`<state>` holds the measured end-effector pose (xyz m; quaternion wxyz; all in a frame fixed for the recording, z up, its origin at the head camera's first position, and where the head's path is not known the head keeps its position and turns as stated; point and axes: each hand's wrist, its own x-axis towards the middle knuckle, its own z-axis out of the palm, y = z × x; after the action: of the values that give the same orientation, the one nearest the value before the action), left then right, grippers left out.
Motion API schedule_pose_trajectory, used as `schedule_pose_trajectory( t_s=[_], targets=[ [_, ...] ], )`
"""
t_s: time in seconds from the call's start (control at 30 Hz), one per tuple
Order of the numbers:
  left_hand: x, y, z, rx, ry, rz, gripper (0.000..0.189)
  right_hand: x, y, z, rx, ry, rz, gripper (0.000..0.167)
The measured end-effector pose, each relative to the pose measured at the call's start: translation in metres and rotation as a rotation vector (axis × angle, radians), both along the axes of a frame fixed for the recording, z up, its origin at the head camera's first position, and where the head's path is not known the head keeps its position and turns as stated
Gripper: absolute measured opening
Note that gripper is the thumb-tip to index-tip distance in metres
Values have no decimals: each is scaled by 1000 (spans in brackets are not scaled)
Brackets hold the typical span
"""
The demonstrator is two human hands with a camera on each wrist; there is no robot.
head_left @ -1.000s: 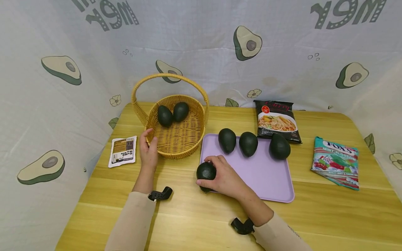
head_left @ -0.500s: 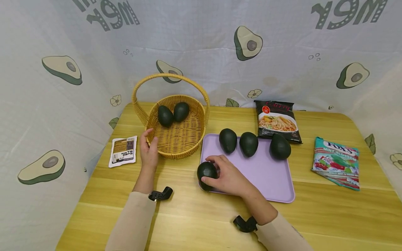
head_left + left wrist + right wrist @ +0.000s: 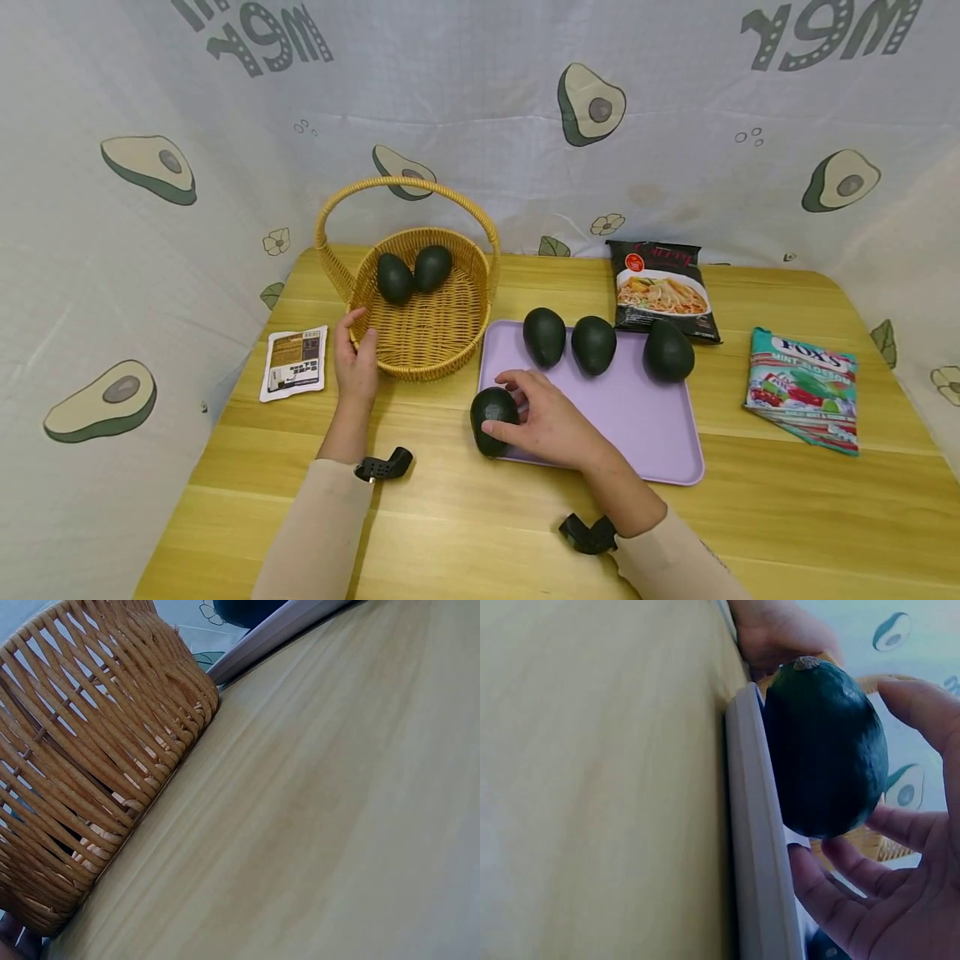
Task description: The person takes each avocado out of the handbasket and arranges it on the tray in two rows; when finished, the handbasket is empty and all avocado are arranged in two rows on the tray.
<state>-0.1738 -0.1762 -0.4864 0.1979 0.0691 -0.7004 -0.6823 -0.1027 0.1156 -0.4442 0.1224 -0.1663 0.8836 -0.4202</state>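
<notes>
A dark green avocado (image 3: 494,419) lies on the near left corner of the lilac tray (image 3: 637,433). My right hand (image 3: 551,423) is cupped about it; in the right wrist view the thumb (image 3: 915,709) stands a little apart from the avocado's skin, while fingertips meet its lower side. Three more avocados (image 3: 594,344) sit along the tray's far edge. At the wicker basket's (image 3: 431,367) left rim, my left hand (image 3: 355,371) holds the wall, thumb and forefinger tips over the rim. Two avocados (image 3: 395,278) rest inside the basket at the back.
A black noodle packet (image 3: 663,292) lies behind the tray, touching its far edge. To the right is a teal sweets bag (image 3: 802,387); a small white sachet (image 3: 295,362) lies left of the basket. A printed curtain (image 3: 480,108) hangs behind the table (image 3: 450,517).
My right thumb has drawn back across the avocado and that hand's hold has loosened, while the avocado has settled on the tray corner. My left hand and the basket stay where they were.
</notes>
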Motion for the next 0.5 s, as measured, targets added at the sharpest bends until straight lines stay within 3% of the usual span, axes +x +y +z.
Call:
schedule_pose_trajectory(
  t_s=[0.23,0.4,0.5],
  targets=[
    [0,0,-1,-5,11,12,39,-9,10,5,-11,84,-69,63],
    [0,1,0,-11,25,10,38,-31,24,14,-3,226,-155,62],
    [1,1,0,-4,27,3,38,-46,33,21,59,294,-201,59]
  ],
)
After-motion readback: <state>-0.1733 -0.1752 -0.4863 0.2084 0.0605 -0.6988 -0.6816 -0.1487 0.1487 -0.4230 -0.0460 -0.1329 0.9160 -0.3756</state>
